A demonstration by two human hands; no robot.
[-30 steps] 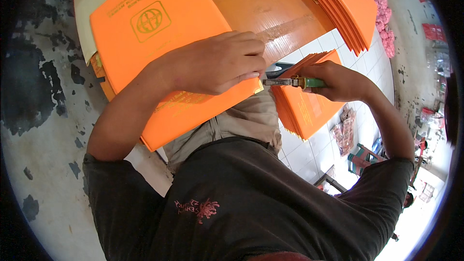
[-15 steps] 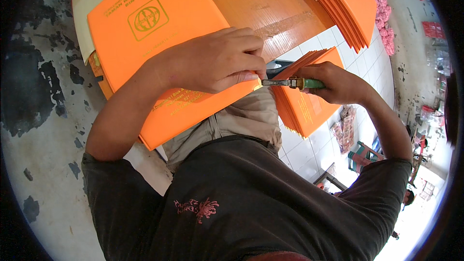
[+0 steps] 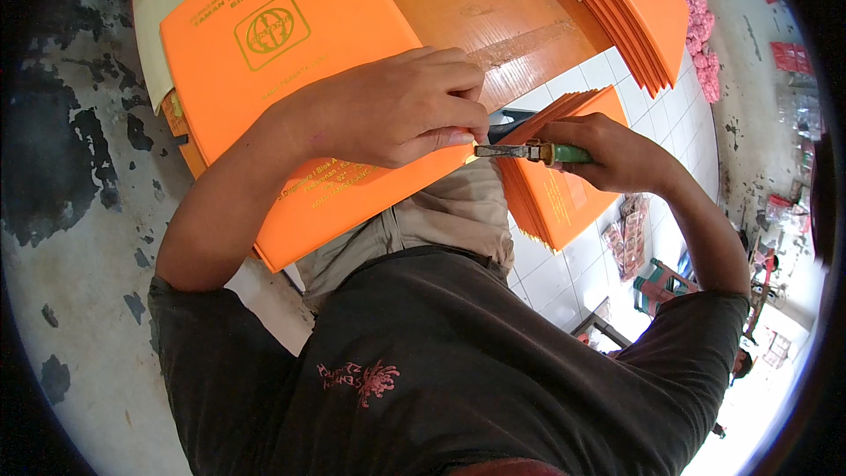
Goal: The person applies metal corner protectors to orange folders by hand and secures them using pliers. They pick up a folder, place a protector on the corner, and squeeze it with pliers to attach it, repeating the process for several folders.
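Note:
A large orange folder (image 3: 198, 62) with gold print and a round emblem lies tilted in front of me, partly over my lap. My left hand (image 3: 410, 110) lies across it, thumb and fingers pinched at its right corner. A small gold-coloured corner piece (image 3: 471, 159) shows there beside the thumb. Green-handled pliers (image 3: 515, 152) are gripped in my right hand (image 3: 604, 150). Their jaws touch or nearly touch that corner; the exact contact is too small to tell. My left fingertips are partly hidden behind the knuckles.
A stack of orange folders (image 3: 568, 203) stands below my right hand. More orange folders (image 3: 639, 9) sit at the far right edge of the brown wooden table (image 3: 441, 0). Pink bundles (image 3: 692, 9) lie beyond, over white floor tiles (image 3: 564, 278). A peeling wall (image 3: 53, 167) is on the left.
The folder's corner and my left hand have shifted very slightly right, toward the pliers. My right hand and the pliers are almost unmoved.

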